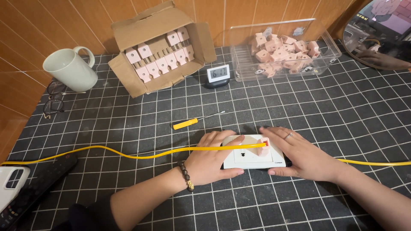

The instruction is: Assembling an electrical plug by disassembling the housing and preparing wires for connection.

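Black gridded mat (299,107) under me, my left hand (212,160) and right hand (299,156) lie flat, fingers loosely spread, steadying the white wall plate (252,158) while the yellow cable (141,155) meets its pink module (264,147), which I judge needs pressing home.

Both hands (257,158) on white socket plate (252,156)

Mat open behind screwdriver (185,124); yellow cable (128,155) crosses left approach.

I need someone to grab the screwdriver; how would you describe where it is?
Start at the cardboard box against the tiled wall, then come down the gridded mat toward the left hand. The screwdriver lies just above it, the only yellow-handled tool with a thin metal shaft.
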